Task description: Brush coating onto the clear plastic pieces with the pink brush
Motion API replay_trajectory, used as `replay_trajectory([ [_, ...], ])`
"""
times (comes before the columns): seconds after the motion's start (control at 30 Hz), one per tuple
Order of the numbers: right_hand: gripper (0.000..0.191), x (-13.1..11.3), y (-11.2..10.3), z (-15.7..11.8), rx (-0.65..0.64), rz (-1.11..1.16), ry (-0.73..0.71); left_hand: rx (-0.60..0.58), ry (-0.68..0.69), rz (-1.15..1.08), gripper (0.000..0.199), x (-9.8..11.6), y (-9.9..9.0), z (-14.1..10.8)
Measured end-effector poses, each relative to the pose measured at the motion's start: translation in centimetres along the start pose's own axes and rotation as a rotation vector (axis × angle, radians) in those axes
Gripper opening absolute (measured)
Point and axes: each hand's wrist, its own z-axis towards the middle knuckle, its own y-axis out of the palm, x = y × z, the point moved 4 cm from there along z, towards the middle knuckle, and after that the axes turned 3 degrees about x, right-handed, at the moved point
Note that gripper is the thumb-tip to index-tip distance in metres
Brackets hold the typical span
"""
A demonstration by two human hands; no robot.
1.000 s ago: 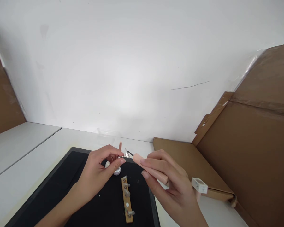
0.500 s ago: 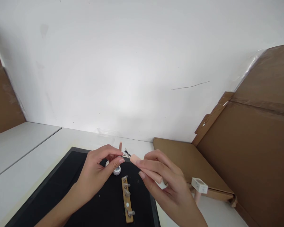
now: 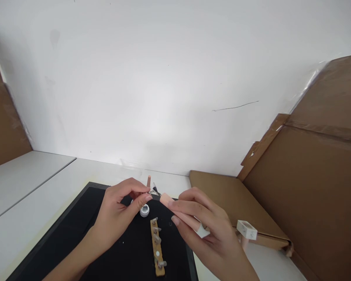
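Note:
My right hand (image 3: 206,226) is closed around a peach-coloured stick holder (image 3: 183,214) with a white angular base. At the holder's far end sits a small clear-and-dark piece (image 3: 155,189) that looks like a nail tip. My left hand (image 3: 125,205) pinches a thin metallic piece (image 3: 151,192) between thumb and forefinger, close against the dark tip; whether they touch I cannot tell. Behind my left fingers rises a pinkish rod (image 3: 149,181), its lower part hidden. Just below them is a small white round pot (image 3: 144,210) with a greyish top.
A yellow strip (image 3: 157,248) with several clear nail-like tips lies on the black mat (image 3: 119,249). On the right, a white block (image 3: 247,229) on a peach stick stands by a flat cardboard box (image 3: 222,199). Cardboard panels (image 3: 318,164) flank the white wall (image 3: 163,78).
My left hand has shifted slightly left, showing more of the white pot. The peach holder in my right hand has turned a little, exposing more of its white base.

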Motion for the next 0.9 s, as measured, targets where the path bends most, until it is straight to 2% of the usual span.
replay_trajectory([
  [0.9, 0.031, -0.14, -0.05, -0.12, -0.003, -0.013, -0.004, 0.091, -0.004, -0.011, 0.012, -0.01, -0.52, 0.12],
])
